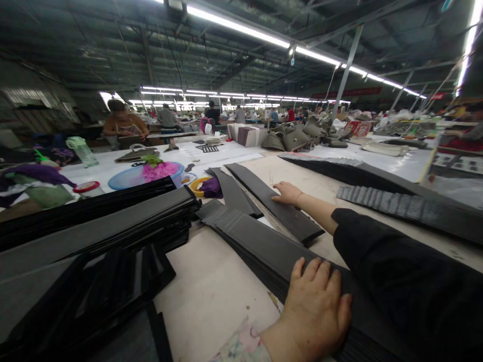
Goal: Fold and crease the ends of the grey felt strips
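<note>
Nearest the camera, the left hand (317, 301) lies palm down on a stack of dark strips (260, 236), fingers well spread, pressing on the top piece rather than gripping it. The stack runs slantwise across the desk (204, 271); its pieces are long, flat and matt dark grey, with blackish edges and slightly staggered layers towards the far end. More piles (128, 216) of similar pieces lie to the left, near but apart.

Just beyond, the right hand (290, 193) reaches across to a separate strip (289, 216) lying alongside the stack. Its fingers are slightly bent and touch the strip; whether they pinch it, I cannot tell. That strip looks smooth, straight and dark-edged, and another grey piece (236, 193) lies beside it.

The step in hand seems to be handling or lining up these strips. The next move appears to call for a firm hold on the stack with the left hand and a light touch with the right, since thin layers could slide.

Farther off are a blue basin (124, 178), grey-green bags (294, 140) and a seated co-worker (123, 124).
</note>
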Available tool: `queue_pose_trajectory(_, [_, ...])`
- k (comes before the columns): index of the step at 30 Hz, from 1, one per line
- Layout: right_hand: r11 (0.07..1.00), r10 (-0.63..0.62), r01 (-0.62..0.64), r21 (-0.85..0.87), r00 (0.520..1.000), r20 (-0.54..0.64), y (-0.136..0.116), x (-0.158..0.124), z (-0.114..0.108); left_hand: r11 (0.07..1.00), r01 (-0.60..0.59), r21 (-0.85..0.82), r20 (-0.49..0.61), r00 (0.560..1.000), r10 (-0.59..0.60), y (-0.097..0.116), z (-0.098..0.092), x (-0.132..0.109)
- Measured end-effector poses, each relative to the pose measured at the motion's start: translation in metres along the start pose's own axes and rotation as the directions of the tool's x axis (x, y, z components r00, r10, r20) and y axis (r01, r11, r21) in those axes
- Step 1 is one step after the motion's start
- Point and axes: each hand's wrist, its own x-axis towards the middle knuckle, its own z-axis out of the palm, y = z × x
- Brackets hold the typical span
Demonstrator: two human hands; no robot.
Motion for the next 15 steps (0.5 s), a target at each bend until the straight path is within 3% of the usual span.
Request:
queue_pose_trajectory(2, [0.979, -0.197, 0.199, -0.050, 0.979, 0.040, -0.024, 0.000, 0.006, 1.000, -0.002, -0.001, -0.002, 1.000, 0.002, 0.001, -0.002, -0.001])
queue_pose_trajectory(5, [0.850, -0.457, 0.488, -0.198, 0.870, 0.183, -0.056, -0.001, 0.020, 1.000, 0.001, 0.003, -0.007, 1.000, -0.001, 0.003, -0.005, -0.001])
queue_pose_trajectory(7, [0.738, -0.532, 0.593, -0.322, 0.805, 0.262, -0.070, 0.000, 0.029, 1.000, 0.003, 0.007, -0.008, 1.000, -0.003, 0.004, -0.006, -0.002])
queue_pose_trajectory(9, [0.679, -0.541, 0.615, -0.400, 0.788, 0.293, -0.078, 0.004, 0.035, 1.000, 0.002, 0.008, -0.005, 1.000, -0.002, 0.004, -0.006, -0.002])
queue_pose_trajectory(15, [0.702, -0.466, 0.543, -0.461, 0.840, 0.279, -0.085, 0.014, 0.046, 0.999, -0.034, 0.011, -0.016, 0.999, 0.034, 0.003, -0.005, -0.004])
